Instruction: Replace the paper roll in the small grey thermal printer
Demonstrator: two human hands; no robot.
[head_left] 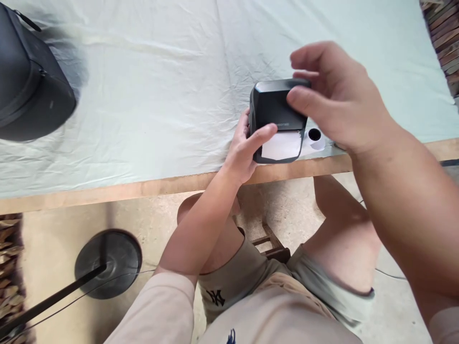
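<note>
Table: we see a pale green cloth (143, 95) over a wooden edge (107, 193).
Floor: bare concrete (53, 239), round black stand base (107, 263).
</note>
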